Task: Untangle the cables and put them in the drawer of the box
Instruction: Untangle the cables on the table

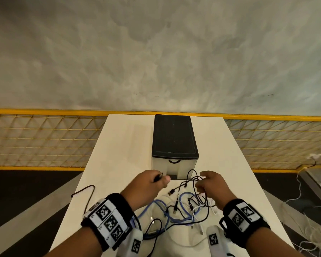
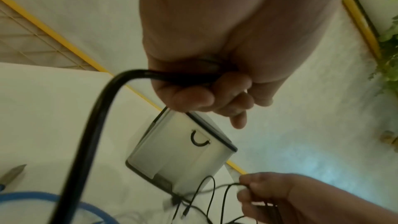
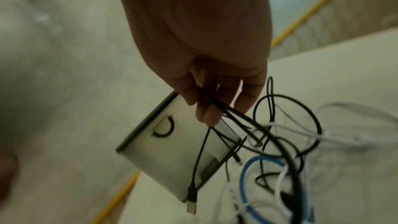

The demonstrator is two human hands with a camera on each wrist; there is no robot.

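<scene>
A tangle of black, white and blue cables [image 1: 182,210] lies on the white table [image 1: 122,145] between my wrists. My left hand [image 1: 152,179] [image 2: 206,83] is raised above the table and grips the end of a black cable [image 2: 90,134], which trails back past my left wrist. My right hand [image 1: 208,182] [image 3: 211,98] pinches several thin black cables [image 3: 234,118] lifted out of the tangle; a USB plug [image 3: 191,202] dangles from one. Behind both hands stands the box [image 1: 174,138] with a black top. Its pale drawer front [image 1: 174,166] with a ring handle [image 2: 199,140] [image 3: 164,129] is closed.
A yellow mesh fence [image 1: 44,140] runs behind the table against a grey wall. A loop of black cable [image 1: 85,191] lies near the table's left edge. Loose white wires [image 1: 304,191] lie on the floor to the right. Green foliage [image 2: 387,40] shows in the left wrist view.
</scene>
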